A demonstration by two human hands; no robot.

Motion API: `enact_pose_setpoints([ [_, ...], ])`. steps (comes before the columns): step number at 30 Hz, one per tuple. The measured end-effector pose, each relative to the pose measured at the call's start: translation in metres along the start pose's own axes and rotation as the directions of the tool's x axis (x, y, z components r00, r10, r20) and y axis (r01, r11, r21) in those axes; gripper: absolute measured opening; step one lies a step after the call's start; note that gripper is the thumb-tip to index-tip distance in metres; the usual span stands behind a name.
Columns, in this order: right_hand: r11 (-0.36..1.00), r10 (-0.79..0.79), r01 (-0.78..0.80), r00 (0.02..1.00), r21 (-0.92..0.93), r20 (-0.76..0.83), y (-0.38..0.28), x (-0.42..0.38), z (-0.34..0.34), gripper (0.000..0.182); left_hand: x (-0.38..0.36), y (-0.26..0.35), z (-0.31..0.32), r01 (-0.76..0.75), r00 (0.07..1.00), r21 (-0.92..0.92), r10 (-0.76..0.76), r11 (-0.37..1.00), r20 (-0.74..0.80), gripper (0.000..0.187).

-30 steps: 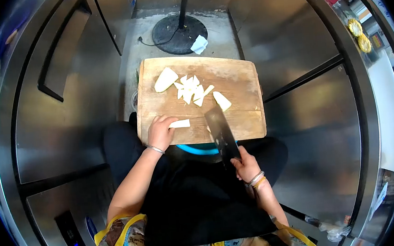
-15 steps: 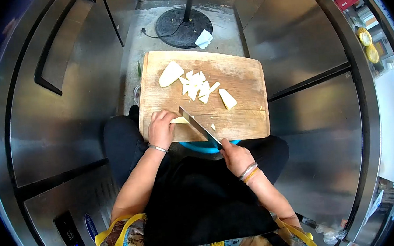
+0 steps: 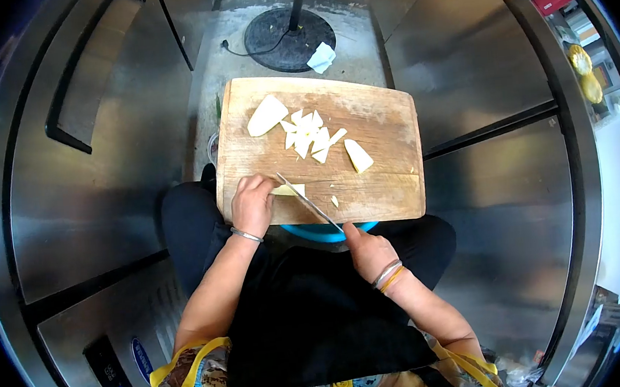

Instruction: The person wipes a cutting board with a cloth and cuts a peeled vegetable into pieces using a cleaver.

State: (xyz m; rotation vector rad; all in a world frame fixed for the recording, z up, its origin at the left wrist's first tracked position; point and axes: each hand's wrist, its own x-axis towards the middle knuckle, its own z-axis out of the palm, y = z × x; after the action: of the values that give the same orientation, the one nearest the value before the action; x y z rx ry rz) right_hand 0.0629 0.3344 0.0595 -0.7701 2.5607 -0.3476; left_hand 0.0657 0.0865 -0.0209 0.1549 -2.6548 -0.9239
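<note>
On a wooden cutting board [image 3: 385, 124] across my lap, the fingers of my left hand [image 3: 253, 201] are curled, pinning a pale yellow vegetable piece [image 3: 281, 191] near the front left. My right hand [image 3: 370, 251] grips a kitchen knife [image 3: 319, 211] by its handle at the board's front edge. Its blade slants up to the left and crosses the piece just right of my left fingertips. Farther back lie a large peeled chunk [image 3: 267, 115], a heap of cut pieces [image 3: 306, 135] and a wedge [image 3: 358, 156]. A small sliver [image 3: 335, 201] rests right of the blade.
Below the board's front edge shows a blue basin [image 3: 317, 232]. Steel cabinets [image 3: 102, 182] flank me on both sides. Ahead on the floor stands a round black base [image 3: 266, 31] with a pole, a cord and a pale cloth [image 3: 321, 58].
The knife has turned from showing its flat side to nearly edge-on and shifted slightly left over the vegetable piece. My left hand has stayed in place on it.
</note>
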Motion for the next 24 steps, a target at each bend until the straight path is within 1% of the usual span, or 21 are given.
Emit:
enact_pose_setpoints([
  [1,1.0,0.031,-0.031,0.999,0.001,0.036,-0.001,0.0,0.001,0.016,0.0,0.0,0.0,-0.005,1.0,0.003,0.005,1.0,-0.001,0.023],
  [2,1.0,0.031,-0.031,0.999,0.004,0.038,-0.001,0.001,-0.001,0.016,0.0,0.0,0.0,-0.01,1.0,0.007,0.01,1.0,-0.001,0.023],
  [5,1.0,0.025,-0.025,0.996,-0.006,0.085,0.0,0.006,-0.008,0.019,0.002,0.001,-0.002,-0.018,1.0,-0.001,0.018,1.0,0.005,0.024],
  [7,0.998,0.004,0.002,0.993,-0.056,0.115,0.003,0.01,-0.011,0.02,0.003,0.002,-0.002,-0.002,1.0,-0.005,0.002,1.0,0.019,0.024],
  [9,0.998,-0.006,0.015,0.989,-0.057,0.147,0.006,0.019,-0.008,0.023,0.002,0.003,-0.001,0.012,0.999,-0.007,-0.012,1.0,0.029,0.024],
  [11,0.998,-0.021,0.031,0.986,-0.057,0.168,0.01,0.025,-0.002,0.026,0.003,0.003,-0.001,-0.027,1.0,-0.008,0.027,1.0,-0.012,0.021],
  [13,1.0,0.001,0.003,0.991,-0.03,0.132,0.012,0.028,0.002,0.03,0.004,0.003,0.0,-0.025,1.0,-0.007,0.025,1.0,-0.019,0.021],
  [15,0.998,0.036,-0.029,0.991,-0.061,0.128,0.01,0.031,-0.004,0.028,0.0,0.002,0.0,-0.033,0.999,-0.021,0.033,0.999,-0.022,0.021],
  [17,0.963,-0.063,0.07,0.997,-0.261,0.033,0.013,0.031,-0.015,0.023,-0.003,0.009,0.0,0.028,0.999,0.006,-0.028,1.0,0.038,0.02],
  [18,0.958,-0.12,0.1,0.991,-0.268,-0.059,0.022,0.034,-0.015,0.02,-0.003,0.011,0.001,0.019,0.999,0.004,-0.019,1.0,0.04,0.02],
  [19,0.958,-0.117,0.095,0.991,-0.271,-0.065,0.021,0.03,-0.017,0.02,-0.003,0.013,0.001,0.051,0.997,-0.004,-0.05,0.999,0.054,0.02],
  [20,0.975,-0.094,0.071,0.991,-0.211,-0.1,0.017,0.024,-0.02,0.023,-0.003,0.014,0.0,0.083,0.994,-0.012,-0.082,0.996,0.068,0.02],
  [21,0.987,-0.068,0.048,0.989,-0.151,-0.134,0.015,0.018,-0.021,0.026,-0.004,0.014,0.001,0.078,0.995,-0.016,-0.076,0.997,0.065,0.02],
  [22,0.98,-0.152,0.119,0.966,-0.162,-0.209,0.017,0.01,-0.018,0.028,-0.006,0.012,0.003,0.073,0.996,-0.048,-0.07,0.996,0.051,0.02],
  [23,0.976,-0.115,0.084,0.982,-0.202,-0.148,0.014,0.003,-0.015,0.029,-0.005,0.01,0.003,0.069,0.997,-0.078,-0.066,0.995,0.039,0.02],
  [24,0.988,-0.1,0.081,0.985,-0.134,-0.139,0.013,-0.005,-0.011,0.026,-0.006,0.007,0.001,0.067,0.997,-0.08,-0.064,0.995,0.037,0.02],
])
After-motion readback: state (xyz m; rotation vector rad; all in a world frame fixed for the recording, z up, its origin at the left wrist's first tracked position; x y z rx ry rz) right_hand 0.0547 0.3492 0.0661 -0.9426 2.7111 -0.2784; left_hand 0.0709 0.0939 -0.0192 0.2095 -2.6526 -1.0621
